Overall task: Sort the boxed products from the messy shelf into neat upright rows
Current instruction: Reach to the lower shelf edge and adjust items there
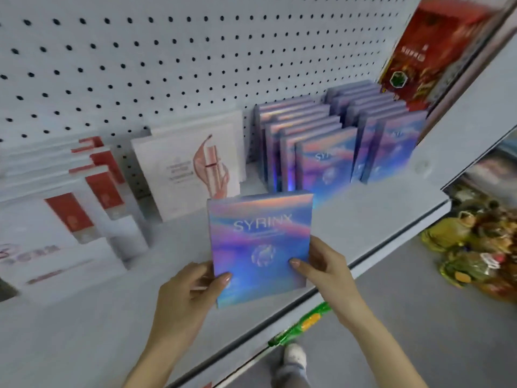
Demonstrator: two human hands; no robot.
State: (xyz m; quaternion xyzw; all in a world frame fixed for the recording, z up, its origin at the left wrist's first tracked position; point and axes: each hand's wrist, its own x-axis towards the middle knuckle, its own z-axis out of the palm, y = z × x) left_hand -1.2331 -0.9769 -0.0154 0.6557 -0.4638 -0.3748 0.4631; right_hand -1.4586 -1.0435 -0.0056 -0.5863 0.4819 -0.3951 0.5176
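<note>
Both hands hold one holographic box (260,247) upright above the front part of the shelf (363,219), apart from the rows.

Left hand (193,289) and right hand (321,267) each pinch a lower side of the box, thumbs on the face; the other fingers (319,247) are behind, mostly hidden. Two upright rows of matching boxes, left row (307,144) and right row (386,135), stand further back. Risks, my guess: grip is low on a glossy pack, so the top could tip or slide out. Pushing it hard against the front of the left row, whose boxes look slightly tilted, could domino them. White boxes (190,169) stand just beside that row and could get nudged. Frame is blurry, so the exact gap is unclear.
</note>
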